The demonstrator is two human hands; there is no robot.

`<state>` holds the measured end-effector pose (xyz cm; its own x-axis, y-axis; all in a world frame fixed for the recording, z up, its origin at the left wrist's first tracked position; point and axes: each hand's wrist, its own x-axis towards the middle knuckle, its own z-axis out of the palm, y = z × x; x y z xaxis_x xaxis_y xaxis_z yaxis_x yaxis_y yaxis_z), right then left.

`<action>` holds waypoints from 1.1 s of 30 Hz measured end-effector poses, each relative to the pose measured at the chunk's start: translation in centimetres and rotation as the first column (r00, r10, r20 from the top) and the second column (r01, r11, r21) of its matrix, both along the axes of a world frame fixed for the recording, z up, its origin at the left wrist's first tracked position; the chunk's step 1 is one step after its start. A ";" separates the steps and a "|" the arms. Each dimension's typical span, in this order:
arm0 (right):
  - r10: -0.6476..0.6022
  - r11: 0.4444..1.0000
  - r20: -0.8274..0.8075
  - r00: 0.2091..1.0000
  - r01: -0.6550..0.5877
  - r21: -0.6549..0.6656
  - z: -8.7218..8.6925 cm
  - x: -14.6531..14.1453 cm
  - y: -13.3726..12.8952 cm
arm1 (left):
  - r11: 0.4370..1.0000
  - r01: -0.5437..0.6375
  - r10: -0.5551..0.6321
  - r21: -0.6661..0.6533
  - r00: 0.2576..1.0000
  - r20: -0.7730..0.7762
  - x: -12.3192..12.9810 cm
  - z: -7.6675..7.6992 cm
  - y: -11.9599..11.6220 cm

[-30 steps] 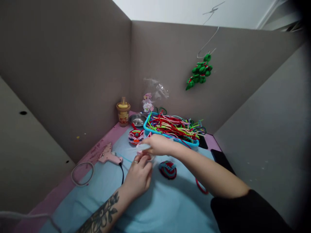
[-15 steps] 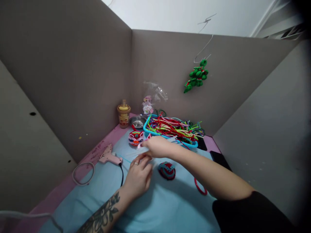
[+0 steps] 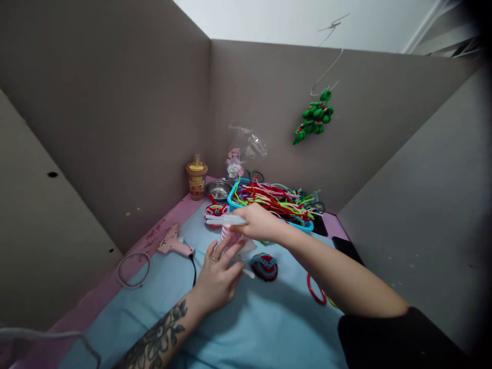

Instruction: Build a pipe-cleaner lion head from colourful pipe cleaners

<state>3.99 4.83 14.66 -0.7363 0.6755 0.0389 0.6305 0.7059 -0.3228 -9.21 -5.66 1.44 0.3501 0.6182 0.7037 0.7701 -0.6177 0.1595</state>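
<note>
Blue cloth (image 3: 277, 323) over pink tabletop (image 3: 92, 303), coiled disc (image 3: 265, 267) on top.

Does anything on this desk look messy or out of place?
Two things stand out. Dark smudges mark the pink tabletop edge near the pink glue gun, like stains. Also, colorful fuzzy strands stick out past the right end of the blue basket, looking untidy.

Through my feed this looks like a small craft booth — grey panels (image 3: 265, 82) wall in the tabletop (image 3: 90, 310), a glue gun (image 3: 175, 247) near its left edge, fuzzy craft stems (image 3: 274, 201) toward the far one.
</note>
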 end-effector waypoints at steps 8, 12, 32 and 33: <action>-0.083 0.997 -0.165 0.983 0.082 -0.009 2.3 0.8 -0.4 | 1.000 -0.011 0.012 0.021 1.000 -0.016 -0.1 -0.5 -0.4; -0.156 0.987 -0.267 0.951 0.144 -0.067 2.7 1.2 0.2 | 0.999 -0.017 0.018 0.030 1.000 -0.009 -0.3 -0.2 -0.6; 0.068 0.694 -0.998 0.012 0.718 0.056 12.5 11.9 5.1 | 0.996 -0.072 0.076 0.046 0.994 -0.079 -0.4 0.0 1.0; 0.128 0.628 -0.992 0.003 0.774 0.083 14.0 12.8 6.3 | 0.997 -0.066 0.069 0.047 0.995 -0.069 -0.4 -0.5 1.3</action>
